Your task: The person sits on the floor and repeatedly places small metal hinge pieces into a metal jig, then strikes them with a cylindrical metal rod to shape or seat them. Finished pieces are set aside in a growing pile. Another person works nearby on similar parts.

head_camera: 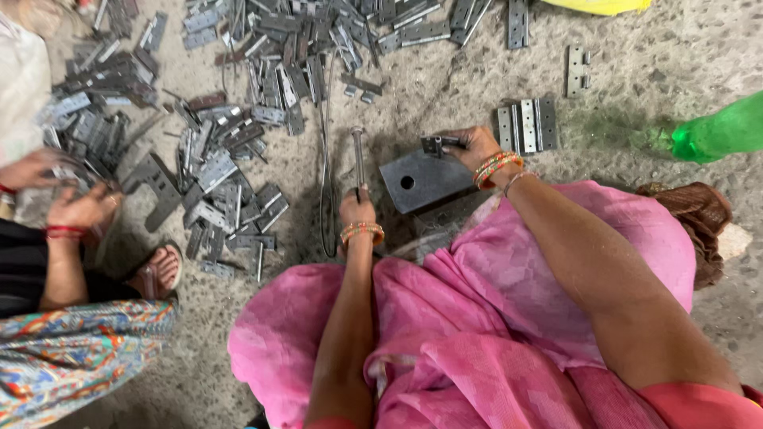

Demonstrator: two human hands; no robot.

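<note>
Hinge (435,145) sits on the steel block (421,179) on the floor (636,71), pinched under my right hand (474,147), its grip closed on the piece. Just left of it, my left hand (356,208) is clenched around a hammer (358,155), whose handle runs straight away from me. Loose hinges (222,171) lie heaped further left, beside a co-worker's hand (79,208).

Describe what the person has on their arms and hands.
Both forearms are bare, with no sleeves showing. The left hand has orange and gold bangles at the wrist. The right hand wears a similar stack of orange and gold bangles plus a thin pale bracelet.
</note>
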